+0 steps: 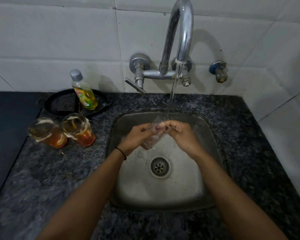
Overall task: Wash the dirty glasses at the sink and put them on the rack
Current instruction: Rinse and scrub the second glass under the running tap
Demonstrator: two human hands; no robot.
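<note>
We hold one glass (pixel 151 135) tilted under the water (pixel 171 94), left hand (pixel 137 135) and right hand (pixel 180 134) closed around it, to rinse it.

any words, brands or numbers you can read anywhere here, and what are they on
"Vim", partly legible: red lettering on the yellow and green label of the dish soap bottle, which stands in the black pan.
Smaller print on that label: too small and blurred to read.
Tap, sink, wall tiles, two dirty glasses: no text visible.
</note>
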